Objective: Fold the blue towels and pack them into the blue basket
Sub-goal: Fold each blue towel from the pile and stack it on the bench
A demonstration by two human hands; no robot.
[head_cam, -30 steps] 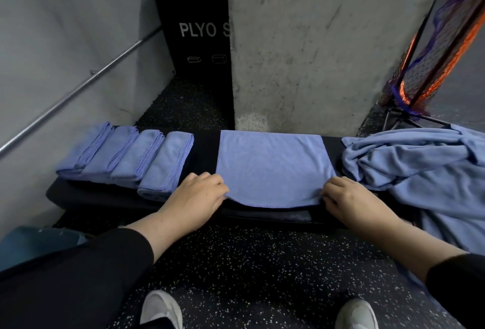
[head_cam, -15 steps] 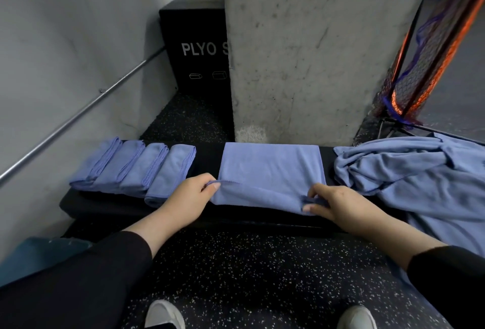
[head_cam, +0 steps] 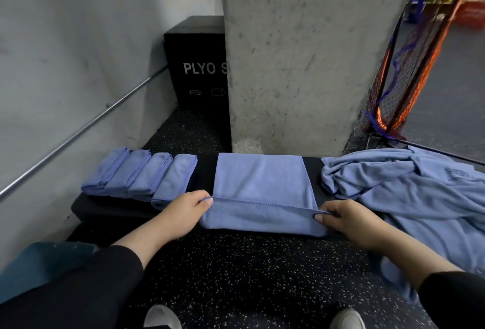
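Blue microfibre cloth, a rectangular towel (head_cam: 258, 184), is spread across the middle of the low black padded surface (head_cam: 86, 206), with its near edge lifted and turned back over itself so that a stitched hem runs straight from one hand to the other; the left corner of that hem is pinched between thumb and curled fingers of the left hand (head_cam: 183, 212), and the right corner is pinched in the same way by the right hand (head_cam: 346, 219); both forearms are covered by black sleeves (head_cam: 78, 284). Just beside the left hand, four folded blue towels (head_cam: 143, 175) are laid in a row on the surface, each touching the next; on the right end a heap of crumpled unfolded blue towels (head_cam: 409, 192) is piled and hangs over the front edge towards the floor. Behind the surface a grey concrete pillar (head_cam: 296, 53) is seen, with a black box printed "PLYO" (head_cam: 198, 66) to its left and a metal rail (head_cam: 78, 133) fixed along the grey wall; an orange and blue net (head_cam: 409, 66) is seen at the right; two pale shoe tips (head_cam: 162, 317) rest on the black speckled floor (head_cam: 249, 276).
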